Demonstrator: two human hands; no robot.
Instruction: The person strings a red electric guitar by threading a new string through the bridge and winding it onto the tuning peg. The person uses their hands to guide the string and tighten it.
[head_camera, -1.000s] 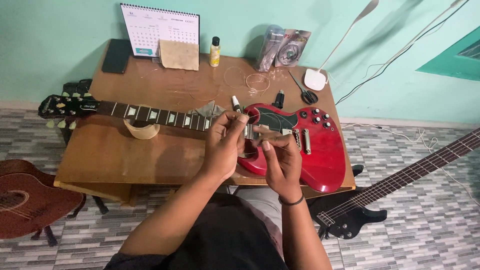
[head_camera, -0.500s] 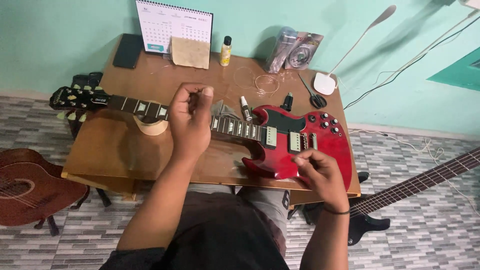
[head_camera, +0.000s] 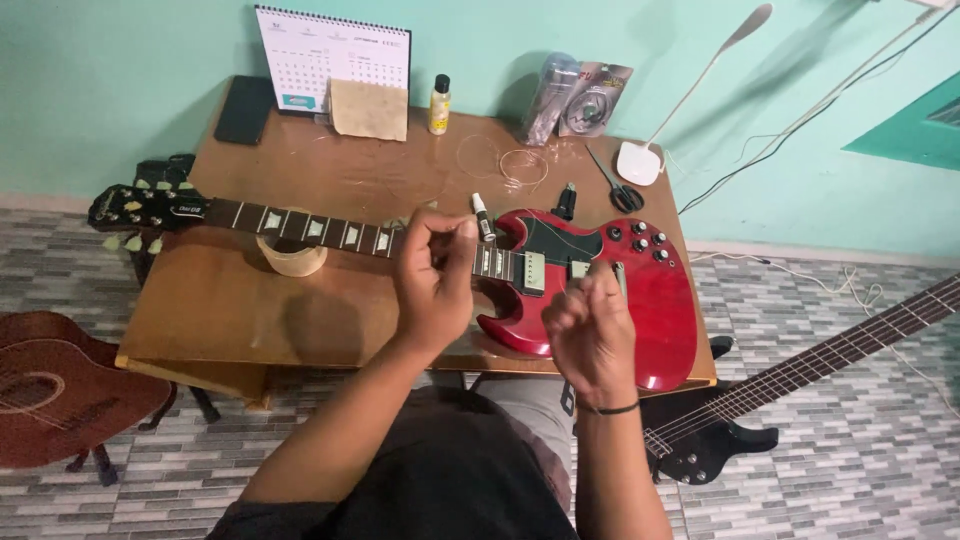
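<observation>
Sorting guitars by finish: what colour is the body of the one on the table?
Glossy cherry red guitar body, clearest in the head view.

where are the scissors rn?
In the head view, the black scissors lie on the wooden table toward its far right, between the white lamp base and the red guitar, just beyond the guitar's upper edge.

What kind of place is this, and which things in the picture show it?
Probably a home room used for guitar repair, not a shop. A red electric guitar lies flat on a wooden table, with scissors and a small bottle nearby. Two more guitars stand on the tiled floor.
</observation>
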